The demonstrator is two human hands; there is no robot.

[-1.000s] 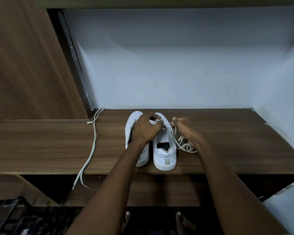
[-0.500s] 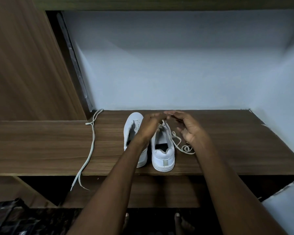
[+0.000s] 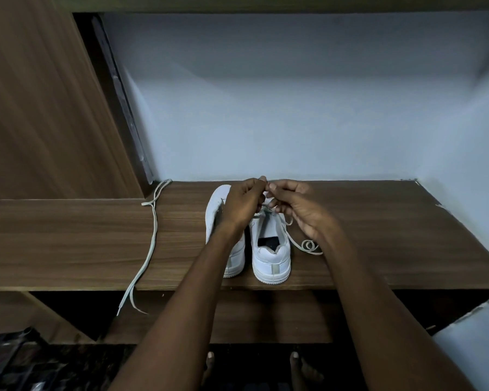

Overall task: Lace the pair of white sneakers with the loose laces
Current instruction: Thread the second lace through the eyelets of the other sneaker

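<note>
Two white sneakers stand side by side, heels toward me, on a wooden shelf [image 3: 68, 244]. My left arm covers much of the left sneaker [image 3: 215, 218]. The right sneaker [image 3: 271, 255] has a white lace [image 3: 305, 245] partly threaded; its free end lies coiled on the shelf to the right. Both hands meet above the right sneaker's toe. My left hand [image 3: 243, 204] pinches the lace near its tip between thumb and fingers. My right hand [image 3: 297, 206] has curled fingers touching the same lace beside it. A second loose lace [image 3: 151, 235] lies at the left, hanging over the shelf's front edge.
A pale wall [image 3: 294, 108] closes the back and right side of the shelf. A tall wooden panel [image 3: 40, 108] stands at the left. Below the shelf are a dark gap, a lower board and my bare feet [image 3: 299, 365] on a dark floor.
Both hands rose from the right sneaker's eyelets and came together above its toe, drawing the lace up. The coil on the shelf shrank a little.
</note>
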